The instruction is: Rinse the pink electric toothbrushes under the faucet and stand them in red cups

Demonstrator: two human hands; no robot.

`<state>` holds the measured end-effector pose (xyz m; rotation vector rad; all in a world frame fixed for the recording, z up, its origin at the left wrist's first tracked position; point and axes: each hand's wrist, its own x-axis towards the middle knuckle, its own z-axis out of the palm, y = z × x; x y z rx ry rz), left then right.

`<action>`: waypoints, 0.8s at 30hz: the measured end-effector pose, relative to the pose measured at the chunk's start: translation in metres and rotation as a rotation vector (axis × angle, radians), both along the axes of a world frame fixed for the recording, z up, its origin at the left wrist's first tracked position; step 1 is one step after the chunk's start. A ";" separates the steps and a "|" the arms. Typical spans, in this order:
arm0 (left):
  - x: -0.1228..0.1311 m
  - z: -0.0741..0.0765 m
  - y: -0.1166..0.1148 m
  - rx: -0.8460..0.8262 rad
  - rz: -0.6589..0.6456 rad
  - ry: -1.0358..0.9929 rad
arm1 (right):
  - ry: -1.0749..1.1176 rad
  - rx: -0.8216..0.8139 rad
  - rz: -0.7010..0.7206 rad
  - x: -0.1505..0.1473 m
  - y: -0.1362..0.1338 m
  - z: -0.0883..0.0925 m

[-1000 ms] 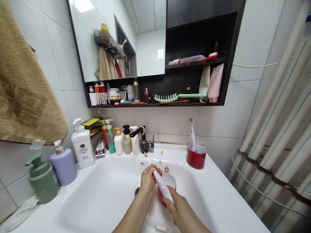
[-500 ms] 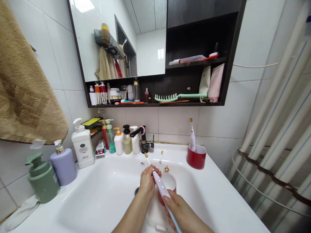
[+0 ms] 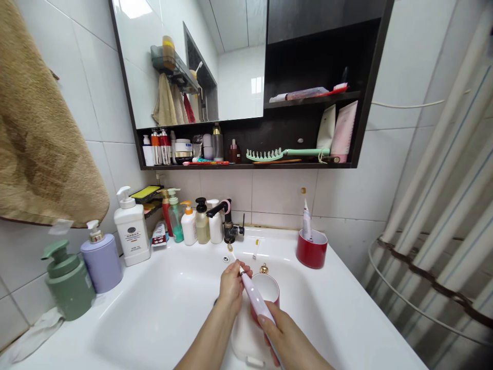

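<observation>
Over the sink, my right hand (image 3: 279,329) is wrapped round the pale pink handle of an electric toothbrush (image 3: 254,297), which slants up and away. My left hand (image 3: 232,285) has its fingers closed on the brush head (image 3: 233,253) at the upper end of that handle. A thin dark line shows at the joint; I cannot tell whether head and handle are still joined. Below the handle, partly hidden by my right hand, stand a red cup with a white inside (image 3: 267,287) and a white case (image 3: 244,339) in the basin.
A loose brush head (image 3: 256,248) lies on the sink's back ledge, near the black faucet (image 3: 228,226). At right stands a red cup (image 3: 311,252) holding another electric toothbrush (image 3: 306,221). Pump bottles (image 3: 133,231) line the left and back. Above hangs a mirrored cabinet (image 3: 204,61).
Both hands stay on the toothbrush. My left hand and the brush head have shifted slightly left, and the joint with the handle shows more clearly. The cups have not moved.
</observation>
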<state>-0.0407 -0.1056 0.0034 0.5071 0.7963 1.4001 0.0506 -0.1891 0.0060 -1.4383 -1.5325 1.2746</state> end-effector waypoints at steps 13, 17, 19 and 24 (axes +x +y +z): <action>0.002 0.001 0.000 -0.041 0.035 -0.001 | 0.063 -0.142 0.007 -0.002 0.000 0.002; -0.002 -0.001 0.005 -0.022 0.034 0.006 | 0.039 -0.153 0.011 -0.002 0.000 0.000; -0.011 -0.003 0.010 -0.018 0.095 0.019 | 0.000 -0.094 0.014 -0.002 -0.003 -0.002; -0.022 -0.008 0.025 -0.014 0.084 0.220 | 0.065 -0.014 0.023 -0.003 -0.007 -0.002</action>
